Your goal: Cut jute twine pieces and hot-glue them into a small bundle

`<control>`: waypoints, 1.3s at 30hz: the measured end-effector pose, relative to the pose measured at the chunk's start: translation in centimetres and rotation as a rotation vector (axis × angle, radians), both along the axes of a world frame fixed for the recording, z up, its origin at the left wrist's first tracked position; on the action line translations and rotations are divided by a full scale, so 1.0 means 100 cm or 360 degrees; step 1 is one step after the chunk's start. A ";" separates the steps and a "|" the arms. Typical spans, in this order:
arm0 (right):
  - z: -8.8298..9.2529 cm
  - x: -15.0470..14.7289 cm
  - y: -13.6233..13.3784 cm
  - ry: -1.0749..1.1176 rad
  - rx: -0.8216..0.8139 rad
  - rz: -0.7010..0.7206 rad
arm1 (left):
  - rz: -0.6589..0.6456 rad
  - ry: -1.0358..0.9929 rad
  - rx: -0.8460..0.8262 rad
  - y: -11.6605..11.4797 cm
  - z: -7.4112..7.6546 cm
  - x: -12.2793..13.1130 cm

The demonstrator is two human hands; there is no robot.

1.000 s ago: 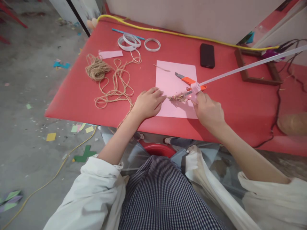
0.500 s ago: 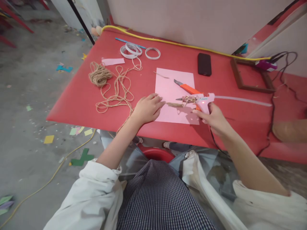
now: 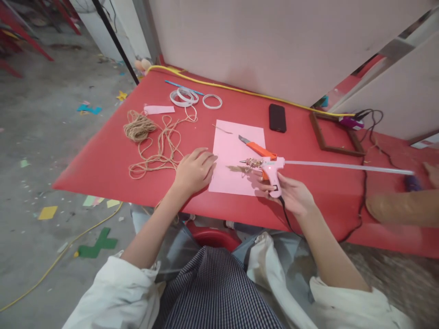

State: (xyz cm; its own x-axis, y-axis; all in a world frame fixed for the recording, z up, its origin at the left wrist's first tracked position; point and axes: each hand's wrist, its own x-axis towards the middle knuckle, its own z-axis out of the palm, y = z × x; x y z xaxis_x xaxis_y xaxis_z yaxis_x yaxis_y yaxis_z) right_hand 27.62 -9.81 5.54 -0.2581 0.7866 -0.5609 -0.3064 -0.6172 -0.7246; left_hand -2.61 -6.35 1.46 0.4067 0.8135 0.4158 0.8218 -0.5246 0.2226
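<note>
My right hand (image 3: 291, 192) is closed around the handle of a pink glue gun (image 3: 273, 172), whose nozzle points left over the paper. A long clear glue stick (image 3: 346, 167) juts from its back. My left hand (image 3: 196, 171) lies with fingers stretched out at the left edge of a pink sheet of paper (image 3: 226, 183). Short twine strands (image 3: 236, 169) show just below the nozzle; whether they touch the paper is unclear. An orange utility knife (image 3: 259, 148) lies on the sheet behind the gun, with a thin twine piece (image 3: 222, 129) farther up.
Loose jute twine (image 3: 140, 126) spreads left of my left hand. Tape rolls (image 3: 185, 97), a black phone (image 3: 277, 118) and a brown wooden frame (image 3: 338, 141) lie farther back. The gun's black cord (image 3: 286, 217) drops over the table's front edge. Another person's arm (image 3: 404, 208) rests at right.
The glue gun in my right hand has turned, so its handle and cord now show more fully. My left hand has drawn slightly left over the paper's edge. The camera view has shifted.
</note>
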 end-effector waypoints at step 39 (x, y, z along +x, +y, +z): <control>-0.011 -0.016 -0.007 -0.0211 0.0051 0.0115 | -0.0028 0.0287 0.0023 -0.101 -0.032 0.031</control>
